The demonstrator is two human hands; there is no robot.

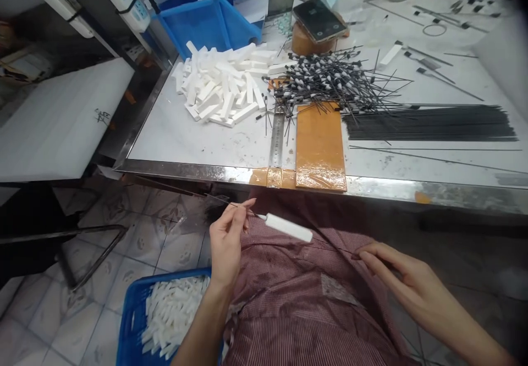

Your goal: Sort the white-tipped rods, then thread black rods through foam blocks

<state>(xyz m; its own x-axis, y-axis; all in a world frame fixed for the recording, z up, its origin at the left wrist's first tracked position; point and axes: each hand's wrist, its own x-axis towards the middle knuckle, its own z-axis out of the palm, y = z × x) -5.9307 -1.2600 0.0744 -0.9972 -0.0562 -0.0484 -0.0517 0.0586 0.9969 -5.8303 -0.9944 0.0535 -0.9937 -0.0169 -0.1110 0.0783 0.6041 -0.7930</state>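
Note:
My left hand (pixel 229 231) is over my lap, just in front of the table edge, its thumb and fingers pinched on a thin dark rod (pixel 223 198). On the rod's right end sits a white rectangular block (pixel 289 227), with a small pale collar between block and rod. My right hand (pixel 398 275) hangs lower and to the right, in front of the checked apron (pixel 289 289). Its thumb and forefinger are pressed together near the cloth. Whatever lies between those fingertips is too small to make out.
On the table are a heap of white blocks (pixel 225 82), a tangle of black-and-white-tipped rods (pixel 330 80), a bundle of dark rods (pixel 429 124), a ruler (pixel 276 140), a brown taped board (pixel 320 151) and a phone (pixel 317 19). A blue basket (pixel 126 322) of white pieces stands on the floor.

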